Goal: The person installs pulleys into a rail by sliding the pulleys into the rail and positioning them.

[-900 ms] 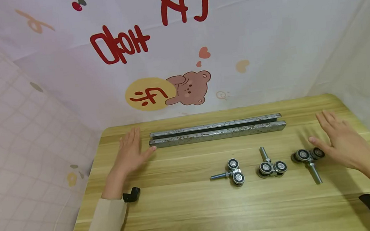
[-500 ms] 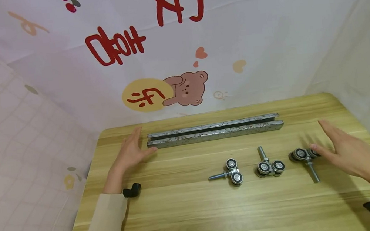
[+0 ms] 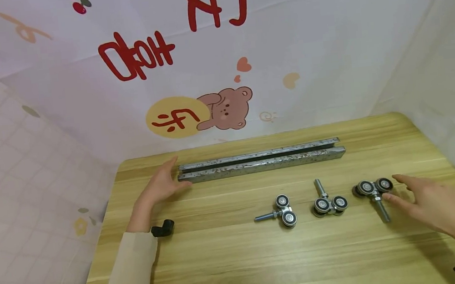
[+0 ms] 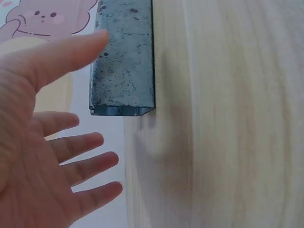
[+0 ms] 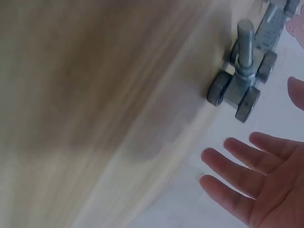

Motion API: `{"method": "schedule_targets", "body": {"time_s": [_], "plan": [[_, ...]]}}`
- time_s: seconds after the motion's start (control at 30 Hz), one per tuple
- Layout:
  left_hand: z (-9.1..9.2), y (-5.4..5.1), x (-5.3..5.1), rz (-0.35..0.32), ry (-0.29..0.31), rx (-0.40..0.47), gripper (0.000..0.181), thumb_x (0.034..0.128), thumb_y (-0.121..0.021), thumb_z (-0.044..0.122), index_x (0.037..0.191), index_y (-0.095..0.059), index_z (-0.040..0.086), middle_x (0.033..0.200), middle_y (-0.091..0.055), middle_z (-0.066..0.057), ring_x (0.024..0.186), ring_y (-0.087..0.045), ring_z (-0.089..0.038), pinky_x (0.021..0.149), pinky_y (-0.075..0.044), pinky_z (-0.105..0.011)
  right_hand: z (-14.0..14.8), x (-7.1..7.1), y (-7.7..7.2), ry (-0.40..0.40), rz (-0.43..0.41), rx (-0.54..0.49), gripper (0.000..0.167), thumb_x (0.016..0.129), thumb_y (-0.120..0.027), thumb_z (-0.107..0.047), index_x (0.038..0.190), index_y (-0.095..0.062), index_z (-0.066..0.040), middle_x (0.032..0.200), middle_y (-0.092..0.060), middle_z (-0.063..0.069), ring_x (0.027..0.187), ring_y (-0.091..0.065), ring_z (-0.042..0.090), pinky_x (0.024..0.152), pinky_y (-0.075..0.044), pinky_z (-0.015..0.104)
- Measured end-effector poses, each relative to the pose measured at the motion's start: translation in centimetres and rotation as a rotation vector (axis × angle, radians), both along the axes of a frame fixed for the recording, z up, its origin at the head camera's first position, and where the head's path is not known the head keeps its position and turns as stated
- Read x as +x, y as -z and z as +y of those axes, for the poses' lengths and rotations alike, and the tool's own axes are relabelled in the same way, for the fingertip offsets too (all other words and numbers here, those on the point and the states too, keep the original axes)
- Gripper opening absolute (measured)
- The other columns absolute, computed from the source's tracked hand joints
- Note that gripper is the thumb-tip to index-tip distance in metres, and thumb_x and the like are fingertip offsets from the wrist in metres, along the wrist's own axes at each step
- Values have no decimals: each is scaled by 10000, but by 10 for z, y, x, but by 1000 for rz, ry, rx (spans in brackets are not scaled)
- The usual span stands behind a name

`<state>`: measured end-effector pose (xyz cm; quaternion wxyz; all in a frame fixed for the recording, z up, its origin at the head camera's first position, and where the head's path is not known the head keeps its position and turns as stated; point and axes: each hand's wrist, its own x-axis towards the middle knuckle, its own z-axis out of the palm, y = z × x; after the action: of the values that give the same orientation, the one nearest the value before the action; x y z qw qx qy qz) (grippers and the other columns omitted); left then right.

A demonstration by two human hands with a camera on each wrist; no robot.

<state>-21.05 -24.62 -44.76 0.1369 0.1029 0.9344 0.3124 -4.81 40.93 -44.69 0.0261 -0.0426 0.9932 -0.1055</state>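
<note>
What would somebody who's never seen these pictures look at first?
Probably the big red writing and brown cartoon bear on the pale backdrop behind the table. Next, the long speckled metal rail across the table's back part, with the left hand at its left end. Then three wheeled rollers nearer the camera, with the right hand close to the rightmost one.

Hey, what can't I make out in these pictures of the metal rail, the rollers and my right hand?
- Head view: the inside of the metal rail; shadow in its slot hides it.
- Head view: the leftmost roller's underside wheels; its top wheels mostly cover them.
- Left wrist view: the rail's other end; the top edge cuts it off.
- Right wrist view: the right grip's thumb base; cut off by the right edge.
</note>
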Motion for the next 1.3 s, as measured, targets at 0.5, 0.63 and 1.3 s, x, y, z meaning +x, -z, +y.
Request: {"method": "schedule_targets", "body": {"time_s": [0.5, 0.63, 1.3], "plan": [[3, 4, -4, -8, 14, 41, 911, 929, -832, 265, 1628, -318, -12, 1621, -396, -241, 1454, -412, -448, 1153, -395, -608, -24, 15, 7, -27, 17, 2, 317, 946, -746, -506, 857, -691, -207, 761, -634, -73, 606, -527, 126, 478, -401, 352], [5, 6, -6, 2, 17, 44, 853, 940, -817, 250, 1603, -363, -37, 1595, -422, -261, 1412, -454, -456, 1127, -422, -608, -29, 18, 11, -37, 16, 10, 302, 937, -763, -481, 771, -626, -269, 694, -565, -114, 572, -473, 117, 476, -373, 334], [8, 8, -5, -31, -26, 53, 782, 983, -767, 189, 1613, -354, -22, 1587, -429, -266, 1397, -474, -451, 1087, -470, -588, -31, 21, 19, -124, 52, 24, 369, 828, -870, -294, 654, -546, -269, 605, -481, -134, 545, -403, 101, 467, -357, 328]]}}
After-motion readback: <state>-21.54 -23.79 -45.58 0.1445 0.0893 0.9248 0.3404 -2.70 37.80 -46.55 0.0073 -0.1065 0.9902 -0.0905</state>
